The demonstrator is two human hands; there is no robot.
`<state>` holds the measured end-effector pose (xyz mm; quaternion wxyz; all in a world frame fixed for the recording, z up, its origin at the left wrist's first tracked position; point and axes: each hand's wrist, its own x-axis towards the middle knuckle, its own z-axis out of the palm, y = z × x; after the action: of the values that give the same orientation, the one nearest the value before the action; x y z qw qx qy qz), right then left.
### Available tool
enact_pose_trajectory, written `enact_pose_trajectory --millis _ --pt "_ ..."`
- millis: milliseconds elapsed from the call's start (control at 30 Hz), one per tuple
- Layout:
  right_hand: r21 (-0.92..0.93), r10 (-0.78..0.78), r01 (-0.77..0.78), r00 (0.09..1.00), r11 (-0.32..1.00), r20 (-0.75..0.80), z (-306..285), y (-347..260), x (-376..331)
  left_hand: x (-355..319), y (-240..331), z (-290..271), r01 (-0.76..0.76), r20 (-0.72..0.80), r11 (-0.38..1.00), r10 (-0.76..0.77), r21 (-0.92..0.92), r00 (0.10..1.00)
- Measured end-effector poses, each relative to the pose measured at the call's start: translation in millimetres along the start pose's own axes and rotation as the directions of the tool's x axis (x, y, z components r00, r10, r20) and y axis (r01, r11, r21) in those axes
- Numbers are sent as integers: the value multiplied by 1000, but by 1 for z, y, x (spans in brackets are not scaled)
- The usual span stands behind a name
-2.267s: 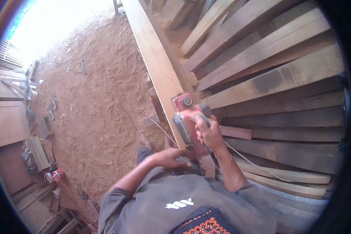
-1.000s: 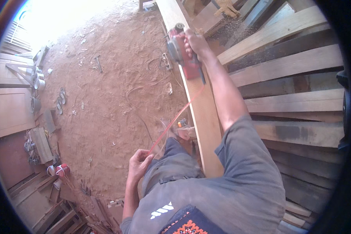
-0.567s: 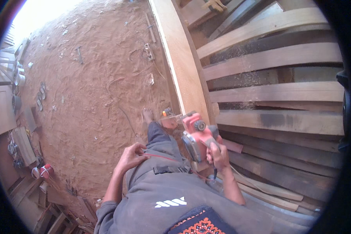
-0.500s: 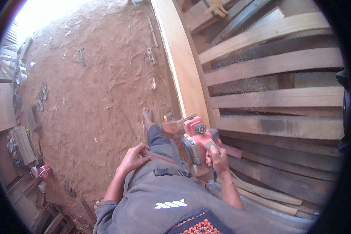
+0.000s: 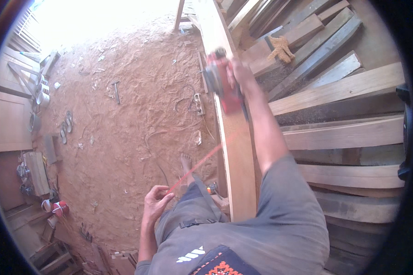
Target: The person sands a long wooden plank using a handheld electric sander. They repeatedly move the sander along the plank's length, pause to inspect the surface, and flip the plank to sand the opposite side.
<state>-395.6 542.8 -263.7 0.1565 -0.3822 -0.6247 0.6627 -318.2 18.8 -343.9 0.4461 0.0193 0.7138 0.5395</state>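
Note:
A long pale wooden plank (image 5: 237,178) runs away from my body. Far along it, a red electric hand planer (image 5: 226,87) rests on its upper face, blurred by motion. Its handle is in my right hand (image 5: 239,75), with that arm stretched forward. A red cord (image 5: 195,167) slants from the plank side down to my left hand (image 5: 159,198), which pinches it between thumb and fingers in front of my left thigh. The cord's far end is blurred near the planer.
Stacked boards (image 5: 344,133) lie to the right, with a tan glove (image 5: 281,49) farther back. On the dirt floor are a hammer (image 5: 116,92), a power strip (image 5: 198,104) and sandals (image 5: 66,126). A second power tool (image 5: 212,188) is beside the plank near my leg.
My right hand has carried the planer from close to my waist forward along the plank. The red cord now stretches out straight from my left hand. The view has shifted.

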Motion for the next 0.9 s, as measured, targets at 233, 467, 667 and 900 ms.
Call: enact_pose_trajectory --millis 233,467,667,900 --pt "5 106 -106 991 994 -81 3 5 -26 -12 -9 -28 8 8 992 -9 128 1000" --pt "-121 126 -134 989 984 -74 -37 88 -316 -11 -40 -68 -112 212 923 33 369 977" --pt "-72 393 -430 871 900 -294 -44 134 -588 -41 -34 -23 -286 553 858 4 426 833" --pt "52 417 -425 844 904 -337 -38 143 -596 -36 5 -4 -453 624 766 88 456 776"
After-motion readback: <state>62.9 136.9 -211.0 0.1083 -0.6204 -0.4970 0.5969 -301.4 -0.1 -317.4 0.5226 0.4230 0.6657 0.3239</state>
